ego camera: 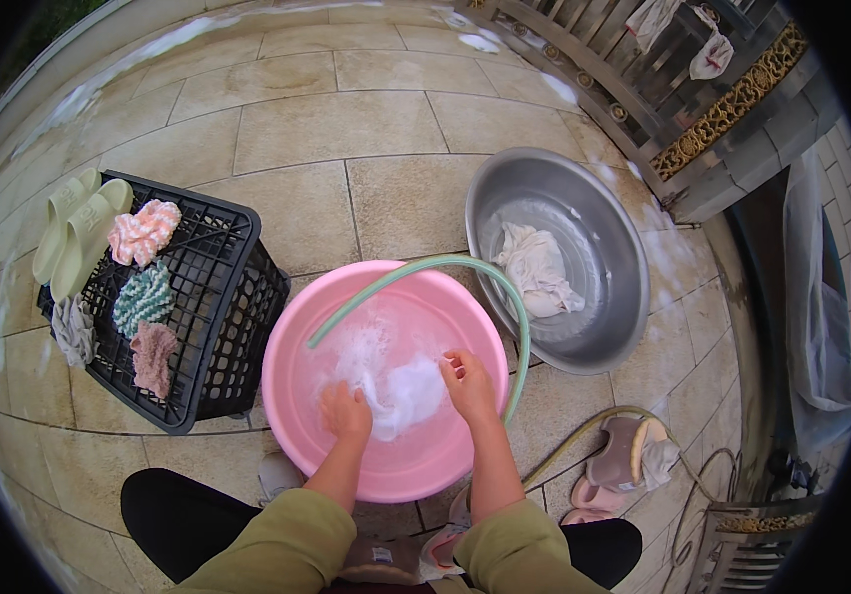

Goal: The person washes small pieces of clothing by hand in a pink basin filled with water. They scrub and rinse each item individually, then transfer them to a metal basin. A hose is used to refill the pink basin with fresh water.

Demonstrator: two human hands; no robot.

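Observation:
A pink plastic basin (288,438) of water stands in front of me, with a wet white cloth (414,393) spread in it. My right hand (468,382) is at the cloth's right edge, its fingertips pinching the fabric. On the other side, my left hand (346,410) dips into the water by the cloth's left end; its fingertips are blurred by the water, so its grip is unclear. A green hose (462,260) arches over the basin's far rim, and its open end points down inside above the water.
A black plastic crate (236,297) at left carries pale green slippers (88,237) and several scrunchies (145,297). Right of the basin, a grey metal tub (603,312) holds a whitish cloth (533,267). Pink slippers (592,497) and a brown stool (616,453) sit at lower right.

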